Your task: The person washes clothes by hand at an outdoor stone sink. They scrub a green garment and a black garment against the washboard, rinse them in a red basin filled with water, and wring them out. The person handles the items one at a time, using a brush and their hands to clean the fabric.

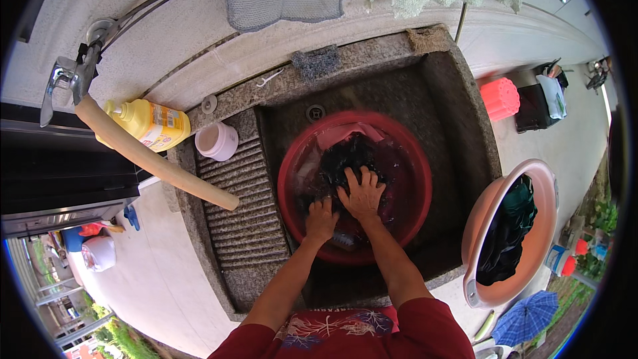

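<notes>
A red basin [423,199] full of water stands in the stone sink, with wet dark clothing [347,157] and a pink cloth [349,132] in it. My right hand [363,194] lies on the dark clothing, open, its fingers spread. Beside it, lower and to the left, my left hand [321,221] is in the basin with its fingers curled down around dark clothing. Its fingertips are partly hidden by water and cloth.
The stone sink [458,103] has a ribbed washboard [246,226] at left, bearing a white tub [217,141]. A tap hose [159,159] reaches over the washboard, near a yellow pump bottle [156,125]. At right a pink tub [473,239] holds dark clothes [508,233].
</notes>
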A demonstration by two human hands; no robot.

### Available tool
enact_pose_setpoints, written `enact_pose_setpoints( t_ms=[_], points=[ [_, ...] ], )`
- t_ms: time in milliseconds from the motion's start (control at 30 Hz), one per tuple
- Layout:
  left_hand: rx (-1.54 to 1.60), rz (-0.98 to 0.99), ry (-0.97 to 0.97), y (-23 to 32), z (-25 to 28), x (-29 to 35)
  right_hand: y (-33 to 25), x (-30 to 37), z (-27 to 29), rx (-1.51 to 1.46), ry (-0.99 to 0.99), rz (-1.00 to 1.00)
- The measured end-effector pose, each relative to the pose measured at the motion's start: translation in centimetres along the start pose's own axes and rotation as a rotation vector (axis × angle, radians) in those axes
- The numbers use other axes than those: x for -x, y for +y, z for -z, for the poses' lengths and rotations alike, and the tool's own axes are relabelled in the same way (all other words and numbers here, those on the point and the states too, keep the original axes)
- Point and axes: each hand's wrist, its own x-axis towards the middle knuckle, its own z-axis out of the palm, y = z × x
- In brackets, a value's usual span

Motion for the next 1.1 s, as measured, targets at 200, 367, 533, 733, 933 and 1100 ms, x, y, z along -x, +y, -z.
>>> enact_pose_setpoints(
  t_ms=[200,367,533,733,933,1100],
  points=[
    [0.008,-0.146,0.185,-1.2,-0.4,-2.7,4.0,-4.0,-2.4,-0.173,-0.126,-0.120],
    [0.248,-0.002,0.130,-1.1,2.8,-1.4,3.1,-4.5,0.3,-0.206,-0.041,-0.290],
    [0.090,-0.072,0.357,0.9,4.2,3.0,-3.6,-2.2,1.1,0.041,0.109,-0.063],
    [0.303,-0.330,0.599,-1.0,5.2,5.3,-0.4,-2.4,0.7,-0.861,-0.143,-0.389],
    [1.002,-0.376,0.324,3.1,11.3,7.0,-4.4,-5.7,18.6,-1.223,-0.039,-0.132],
    [1.069,-0.405,0.424,5.4,19.0,10.2,-4.9,-6.3,28.2,-1.115,0.240,0.053]
  ],
)
